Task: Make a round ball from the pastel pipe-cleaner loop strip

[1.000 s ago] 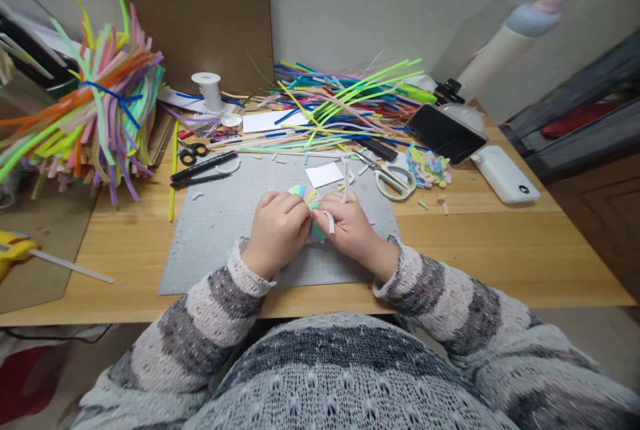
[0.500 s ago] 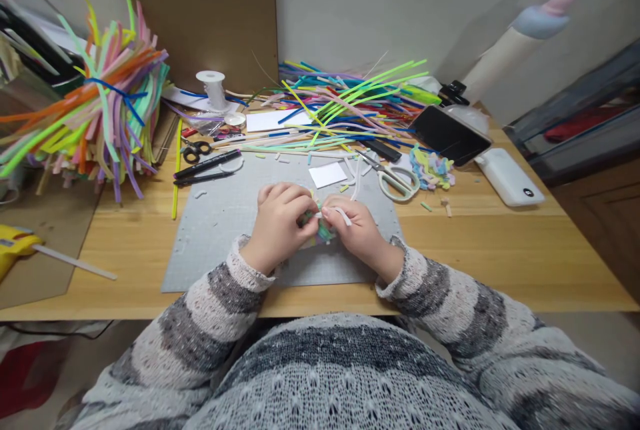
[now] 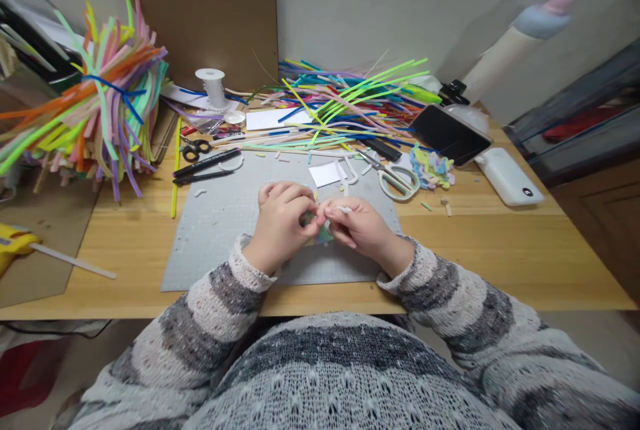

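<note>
My left hand (image 3: 280,223) and my right hand (image 3: 357,227) meet over the grey cutting mat (image 3: 225,230), fingers curled together. Between them sits a small bundle of pastel foam strips (image 3: 320,235), green and yellow, mostly hidden by the fingers. My right thumb and forefinger pinch a white strip (image 3: 343,209) at the top of the bundle. Both hands grip the bundle just above the mat.
White-handled scissors (image 3: 397,181) and a white card (image 3: 325,174) lie beyond my hands. A heap of coloured strips (image 3: 345,103) fills the back of the wooden desk; another bunch (image 3: 95,110) fans out at left. A phone (image 3: 447,133), power bank (image 3: 507,177), black pens (image 3: 205,165), thread spool (image 3: 213,87), yellow glue gun (image 3: 15,243).
The white strip that stood up from my right hand has been bent down into the bundle. My right hand has rolled over it, and less of the bundle shows.
</note>
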`<state>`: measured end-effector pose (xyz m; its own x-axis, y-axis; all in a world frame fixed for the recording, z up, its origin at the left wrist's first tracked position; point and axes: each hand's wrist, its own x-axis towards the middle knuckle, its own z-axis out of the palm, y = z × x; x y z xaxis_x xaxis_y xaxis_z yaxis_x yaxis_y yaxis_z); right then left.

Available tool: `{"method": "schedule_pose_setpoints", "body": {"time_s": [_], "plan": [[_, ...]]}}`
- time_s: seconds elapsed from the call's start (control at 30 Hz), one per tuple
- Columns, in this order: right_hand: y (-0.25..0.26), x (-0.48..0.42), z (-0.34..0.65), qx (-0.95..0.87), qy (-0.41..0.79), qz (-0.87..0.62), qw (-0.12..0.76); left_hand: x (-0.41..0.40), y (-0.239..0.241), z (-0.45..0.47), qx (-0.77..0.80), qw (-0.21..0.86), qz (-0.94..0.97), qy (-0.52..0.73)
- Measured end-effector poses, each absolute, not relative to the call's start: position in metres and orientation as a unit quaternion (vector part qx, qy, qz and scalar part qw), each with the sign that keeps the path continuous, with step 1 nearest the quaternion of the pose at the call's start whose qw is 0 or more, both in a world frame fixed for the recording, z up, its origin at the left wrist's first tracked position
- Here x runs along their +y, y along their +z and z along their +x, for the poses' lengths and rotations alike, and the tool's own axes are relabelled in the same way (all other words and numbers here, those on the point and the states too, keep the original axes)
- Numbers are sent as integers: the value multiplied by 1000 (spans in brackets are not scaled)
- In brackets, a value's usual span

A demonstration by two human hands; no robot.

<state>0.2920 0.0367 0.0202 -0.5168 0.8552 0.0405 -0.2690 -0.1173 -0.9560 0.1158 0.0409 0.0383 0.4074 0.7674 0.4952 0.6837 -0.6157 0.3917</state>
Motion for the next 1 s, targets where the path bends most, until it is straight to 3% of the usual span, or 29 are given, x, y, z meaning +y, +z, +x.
{"method": "schedule_pose_setpoints", "body": {"time_s": [0.13, 0.43, 0.6, 0.8, 1.0], "plan": [[24, 35, 288, -511, 708, -298, 385, 42, 35, 117, 442, 51, 832, 332], [30, 26, 282, -650, 501, -355, 448, 44, 31, 119, 373, -22, 863, 340], [36, 21, 284, -673, 463, -356, 453, 43, 28, 118, 367, -73, 853, 364], [34, 22, 287, -674, 458, -357, 457, 40, 29, 118, 385, -41, 851, 354], [29, 24, 286, -759, 322, -339, 454, 36, 30, 122, 392, -81, 838, 371]]}}
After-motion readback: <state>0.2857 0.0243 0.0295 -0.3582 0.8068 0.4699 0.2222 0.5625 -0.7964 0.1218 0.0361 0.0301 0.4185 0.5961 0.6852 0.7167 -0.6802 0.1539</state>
